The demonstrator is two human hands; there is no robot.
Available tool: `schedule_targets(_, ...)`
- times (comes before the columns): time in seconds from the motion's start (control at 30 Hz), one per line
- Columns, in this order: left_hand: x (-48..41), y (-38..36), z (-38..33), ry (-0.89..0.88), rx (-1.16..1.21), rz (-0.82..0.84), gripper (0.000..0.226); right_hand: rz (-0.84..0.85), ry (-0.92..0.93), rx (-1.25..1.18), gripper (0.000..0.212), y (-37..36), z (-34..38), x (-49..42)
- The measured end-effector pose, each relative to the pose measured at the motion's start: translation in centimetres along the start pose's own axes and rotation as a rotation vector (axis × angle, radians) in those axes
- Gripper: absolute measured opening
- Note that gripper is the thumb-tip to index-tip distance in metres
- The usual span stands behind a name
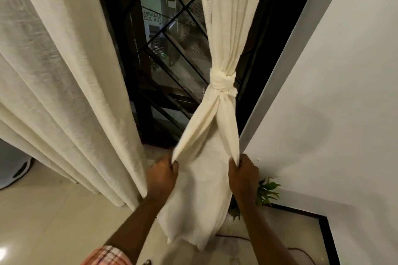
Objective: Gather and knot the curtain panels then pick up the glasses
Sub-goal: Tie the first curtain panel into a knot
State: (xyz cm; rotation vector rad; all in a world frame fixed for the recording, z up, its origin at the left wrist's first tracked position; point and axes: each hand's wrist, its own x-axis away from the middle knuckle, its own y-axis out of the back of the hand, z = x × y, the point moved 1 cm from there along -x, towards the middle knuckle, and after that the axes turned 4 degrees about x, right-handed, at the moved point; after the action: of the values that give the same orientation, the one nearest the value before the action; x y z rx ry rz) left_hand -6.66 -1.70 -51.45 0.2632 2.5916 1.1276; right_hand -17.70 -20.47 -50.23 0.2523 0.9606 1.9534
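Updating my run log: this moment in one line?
knot: tied in near-wall panel | left grip: holds tail edge | right grip: holds other edge | second panel: loose | glasses: unseen

Bare forearms; pink plaid sleeve [107, 256] on left arm.

Above the knot [221, 79] the curtain panel [217, 28] runs off the top edge, below it the plant [268, 191] half hides behind the right forearm [256, 221], window lettering [151, 17] up-left unreadable.
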Motion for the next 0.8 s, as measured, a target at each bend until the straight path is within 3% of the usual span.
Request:
schedule_targets(0.1,2.9,-2.7,-0.3,0.009,0.001,0.197,0.021,0.176,0.091,-0.049,0.014,-1.9,1.1,2.9)
schedule_targets(0.2,5.0,-4.2,-0.3,-0.089,0.201,0.379,0.042,0.263,0.124,-0.103,0.017,-2.7,2.9,5.4)
schedule_targets(0.3,6.3,-3.5,-0.5,-0.055,0.53,0.508,0.049,0.318,0.14,-0.201,0.052,-3.4,4.0,7.3)
schedule_targets(0.4,6.9,-2.5,0.6,-0.013,0.633,0.528,0.071,0.366,0.139,-0.313,0.073,-3.6,4.8,8.5)
schedule_targets(0.5,6.4,-2.3,2.2,0.004,0.575,0.463,0.083,0.313,0.137,-0.277,0.068,-3.9,6.2,9.2)
schedule_targets(0.7,4.8,-4.1,3.7,0.089,0.453,0.307,0.041,0.15,0.226,-0.029,0.023,-4.5,8.9,7.7)
schedule_targets(0.8,4.5,-4.6,4.5,0.117,0.385,0.312,0.042,0.094,0.212,-0.024,0.016,-5.0,9.0,7.2)
